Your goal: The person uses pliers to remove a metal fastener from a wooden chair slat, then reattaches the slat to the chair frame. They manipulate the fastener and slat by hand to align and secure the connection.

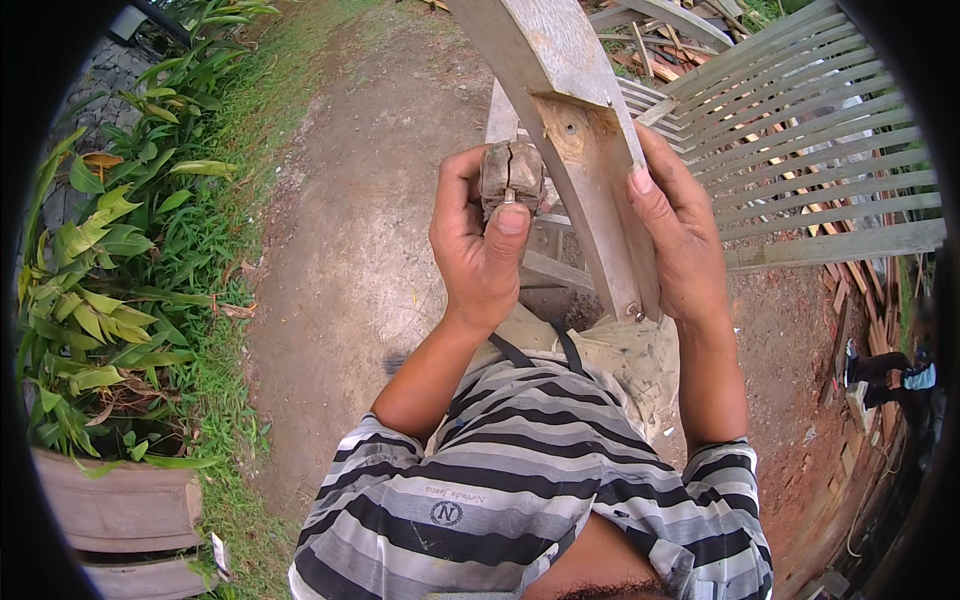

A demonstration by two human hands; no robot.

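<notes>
My left hand [475,255] is closed round a worn, cracked wooden block [509,172]. Its thumb presses near a small pale peg-like bit in the crack; the block's lower part is hidden behind the fingers. Just to the right, my right hand [685,235] grips the edge of a curved, weathered wooden beam [565,120]. This beam slants from the top of the picture down to near my lap. A notch cut in its face shows bare, lighter wood with a small round hole. Block and beam are close together; I cannot tell whether they touch.
A grey slatted wooden furniture frame [810,130] stands at the far right. Loose timber strips [665,55] lie behind it. Leafy plants [110,300] and grass border the dirt ground [340,200] on the left. Another person [900,378] is partly visible at the right edge.
</notes>
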